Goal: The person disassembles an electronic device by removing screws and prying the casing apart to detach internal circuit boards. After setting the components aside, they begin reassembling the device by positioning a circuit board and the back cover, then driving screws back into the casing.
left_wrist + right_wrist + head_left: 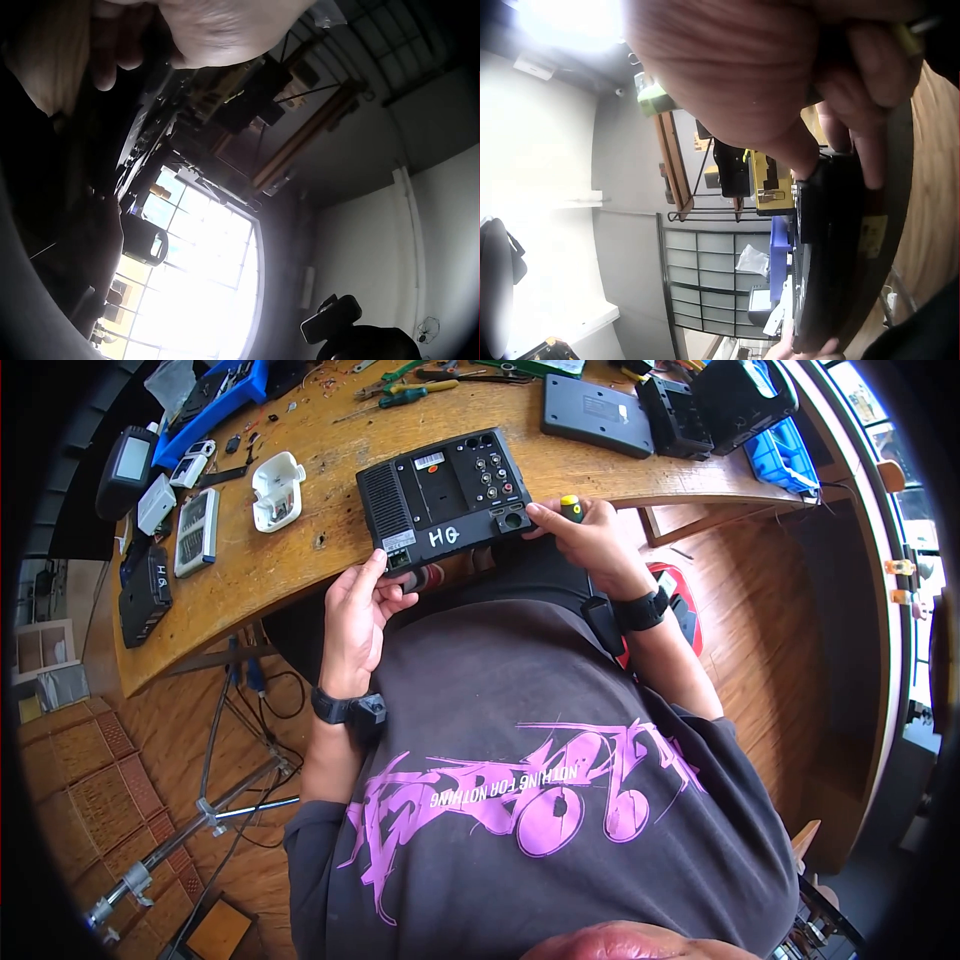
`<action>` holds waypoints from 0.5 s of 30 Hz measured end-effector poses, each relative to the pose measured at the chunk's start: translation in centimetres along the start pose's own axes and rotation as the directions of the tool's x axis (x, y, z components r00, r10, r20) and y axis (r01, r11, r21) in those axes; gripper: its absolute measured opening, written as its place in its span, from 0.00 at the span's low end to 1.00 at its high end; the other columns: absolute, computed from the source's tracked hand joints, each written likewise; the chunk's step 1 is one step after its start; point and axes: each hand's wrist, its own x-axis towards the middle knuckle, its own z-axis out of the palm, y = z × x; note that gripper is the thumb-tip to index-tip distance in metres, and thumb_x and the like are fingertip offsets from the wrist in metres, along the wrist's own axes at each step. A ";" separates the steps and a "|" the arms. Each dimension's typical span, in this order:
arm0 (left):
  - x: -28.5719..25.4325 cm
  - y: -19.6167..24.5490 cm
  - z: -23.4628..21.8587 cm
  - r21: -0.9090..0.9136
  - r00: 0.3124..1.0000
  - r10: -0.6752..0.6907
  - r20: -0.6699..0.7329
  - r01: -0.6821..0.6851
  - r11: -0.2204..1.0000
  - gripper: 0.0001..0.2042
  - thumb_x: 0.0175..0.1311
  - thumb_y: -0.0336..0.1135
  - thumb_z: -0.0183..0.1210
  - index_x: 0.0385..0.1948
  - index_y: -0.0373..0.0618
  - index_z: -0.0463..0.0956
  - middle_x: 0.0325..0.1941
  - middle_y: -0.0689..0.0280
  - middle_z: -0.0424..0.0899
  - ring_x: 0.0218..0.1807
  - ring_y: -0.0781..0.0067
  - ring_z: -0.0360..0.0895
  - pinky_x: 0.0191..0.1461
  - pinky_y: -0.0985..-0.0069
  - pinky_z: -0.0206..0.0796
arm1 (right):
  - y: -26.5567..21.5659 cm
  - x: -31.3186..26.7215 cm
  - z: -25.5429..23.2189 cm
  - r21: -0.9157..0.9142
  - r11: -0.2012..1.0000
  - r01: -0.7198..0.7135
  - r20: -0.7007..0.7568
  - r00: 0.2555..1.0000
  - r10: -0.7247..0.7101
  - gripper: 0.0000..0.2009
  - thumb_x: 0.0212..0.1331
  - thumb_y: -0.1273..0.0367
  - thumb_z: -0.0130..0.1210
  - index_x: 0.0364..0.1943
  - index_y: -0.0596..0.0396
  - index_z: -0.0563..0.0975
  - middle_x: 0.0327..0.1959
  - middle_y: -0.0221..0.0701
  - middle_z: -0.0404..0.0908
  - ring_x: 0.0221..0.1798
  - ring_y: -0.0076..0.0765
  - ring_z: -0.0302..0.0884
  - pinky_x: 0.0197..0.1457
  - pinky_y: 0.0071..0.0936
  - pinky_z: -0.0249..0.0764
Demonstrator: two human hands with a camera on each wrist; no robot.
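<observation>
A black video monitor [455, 495], back side up, has vents, a row of round connectors and "HQ" handwritten in white. It is held in front of the person at the table's near edge. The left hand [355, 615] pinches its near left corner, thumb on top. At the near right corner the right hand [592, 545] grips with its thumb on the back panel. A screwdriver [571, 508] with a yellow-capped handle is also tucked in the right hand. From the right wrist, the dark monitor [829, 240] appears edge-on between thumb and fingers. Darkness hides the left hand's grip in its wrist view.
On the wooden table [340, 470] lie a white open case [277, 492], a grey-framed device [196, 532] and a black unit [146, 595] at left. Hand tools [425, 390] lie at the back. A flat black panel [598, 415] and a blue bin [782, 458] are at right.
</observation>
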 end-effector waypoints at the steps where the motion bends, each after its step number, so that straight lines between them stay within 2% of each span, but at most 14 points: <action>1: 0.1 -0.1 -0.1 -0.014 1.000 -0.006 0.007 0.006 1.000 0.16 0.87 0.45 0.67 0.52 0.39 0.88 0.42 0.62 0.93 0.38 0.79 0.83 0.53 0.67 0.89 | 0.2 0.0 0.1 0.020 0.999 -0.035 0.017 0.999 0.035 0.19 0.76 0.56 0.76 0.51 0.60 0.91 0.36 0.26 0.93 0.29 0.11 0.65 0.30 0.19 0.60; 2: 0.2 -0.1 -0.3 -0.027 1.000 -0.011 0.012 0.011 1.000 0.15 0.87 0.45 0.67 0.52 0.39 0.88 0.42 0.62 0.93 0.38 0.80 0.83 0.53 0.67 0.89 | 0.7 0.1 0.3 0.023 0.999 -0.040 0.025 0.999 0.039 0.19 0.76 0.56 0.76 0.51 0.60 0.91 0.36 0.26 0.93 0.29 0.11 0.65 0.30 0.19 0.60; 4: 0.2 -0.3 -0.4 -0.059 1.000 -0.019 0.010 0.020 0.998 0.15 0.86 0.45 0.67 0.52 0.39 0.88 0.42 0.62 0.93 0.37 0.81 0.82 0.52 0.68 0.89 | 1.7 0.6 0.9 0.050 0.995 0.084 -0.065 0.995 -0.081 0.20 0.76 0.55 0.77 0.48 0.60 0.88 0.34 0.25 0.91 0.28 0.11 0.65 0.29 0.18 0.60; 8: 0.3 0.0 -0.2 -0.115 0.998 -0.057 0.014 0.058 0.992 0.14 0.86 0.44 0.68 0.52 0.40 0.88 0.42 0.63 0.93 0.34 0.85 0.80 0.50 0.72 0.90 | 0.7 -0.1 0.3 0.050 0.998 0.022 -0.016 1.000 -0.021 0.20 0.76 0.54 0.77 0.49 0.59 0.84 0.35 0.26 0.92 0.27 0.10 0.66 0.29 0.16 0.62; 15: 0.3 0.2 0.0 -0.078 0.998 -0.061 0.002 0.061 0.995 0.14 0.86 0.44 0.67 0.52 0.41 0.88 0.42 0.64 0.93 0.32 0.86 0.79 0.48 0.73 0.89 | 1.2 0.3 0.7 -0.061 0.992 0.109 -0.080 0.990 -0.113 0.20 0.76 0.54 0.76 0.49 0.58 0.84 0.34 0.27 0.93 0.27 0.11 0.67 0.27 0.16 0.61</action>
